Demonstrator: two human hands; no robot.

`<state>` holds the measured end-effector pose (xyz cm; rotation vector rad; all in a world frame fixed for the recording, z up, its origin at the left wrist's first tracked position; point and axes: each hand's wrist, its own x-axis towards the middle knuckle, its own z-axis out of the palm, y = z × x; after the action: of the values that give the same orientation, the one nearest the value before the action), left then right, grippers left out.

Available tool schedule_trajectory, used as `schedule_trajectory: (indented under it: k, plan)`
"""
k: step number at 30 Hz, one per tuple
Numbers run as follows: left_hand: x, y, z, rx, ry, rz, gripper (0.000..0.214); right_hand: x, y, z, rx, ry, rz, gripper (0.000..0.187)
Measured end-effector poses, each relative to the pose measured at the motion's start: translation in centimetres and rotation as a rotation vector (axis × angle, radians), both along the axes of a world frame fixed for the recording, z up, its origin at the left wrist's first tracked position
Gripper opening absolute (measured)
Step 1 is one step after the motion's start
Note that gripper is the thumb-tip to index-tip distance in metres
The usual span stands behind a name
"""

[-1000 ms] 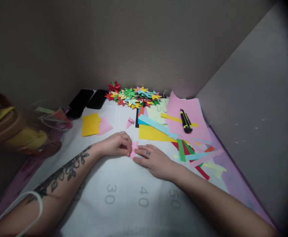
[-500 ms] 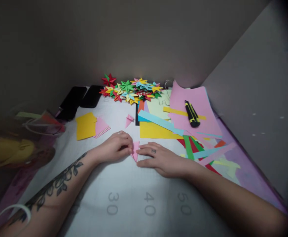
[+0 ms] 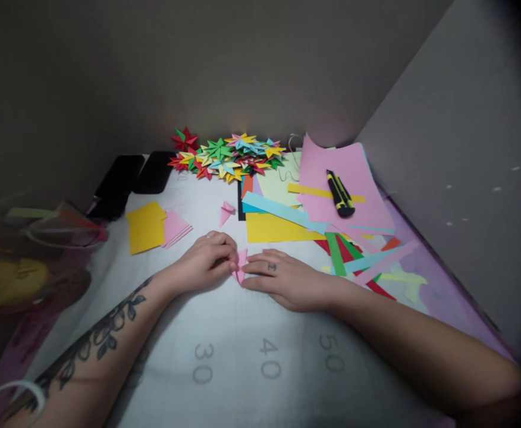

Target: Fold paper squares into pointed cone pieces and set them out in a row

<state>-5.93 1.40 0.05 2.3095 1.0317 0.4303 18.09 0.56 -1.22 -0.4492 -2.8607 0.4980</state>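
Note:
Between my hands a small piece of folded pink paper [image 3: 242, 259] lies on the white gridded mat, its point toward me. My left hand [image 3: 207, 261] has its fingers curled, thumb and fingertips pinching the paper's left edge. From the other side my right hand [image 3: 282, 276] rests low on the mat, fingers stretched out and their tips against the paper's right edge. Just beyond is another small folded pink piece [image 3: 226, 212]. Farther left lie yellow paper squares [image 3: 146, 229] and pink folded pieces [image 3: 175, 227].
Colourful folded paper stars [image 3: 225, 156] are heaped at the back. A black-and-yellow utility knife [image 3: 339, 195] lies on pink sheets [image 3: 367, 169]. Paper strips [image 3: 338, 252] are scattered at right. Two dark phone-like slabs [image 3: 118, 178] lie back left, near a blurred clear bag [image 3: 59, 232].
The whole view has shifted slightly, so the table's things appear a little farther left and higher. Both hands stay at the pink paper, with only slight finger movement.

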Motion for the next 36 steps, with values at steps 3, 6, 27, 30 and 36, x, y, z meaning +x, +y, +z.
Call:
schedule_trajectory:
  k: [3,6,27,30,36]
  plan:
    - [-0.1,0.1,0.2,-0.016,-0.005,-0.024,0.019,0.0,0.0,0.1,0.031,-0.035,-0.003,0.038]
    - [0.0,0.1,0.2,-0.005,0.01,-0.018,0.019,0.0,-0.1,0.1,0.064,-0.068,0.004,0.036]
    - [1.3,-0.6,-0.6,0.08,0.127,0.134,0.012,-0.2,-0.2,0.1,0.019,-0.145,-0.013,0.037]
    - [1.4,-0.5,-0.7,0.08,0.128,0.133,0.011,-0.2,-0.3,0.2,-0.002,-0.151,-0.022,0.041]
    - [1.3,-0.5,-0.7,0.066,0.123,0.135,0.012,-0.2,-0.2,0.1,-0.005,-0.171,-0.012,0.041]
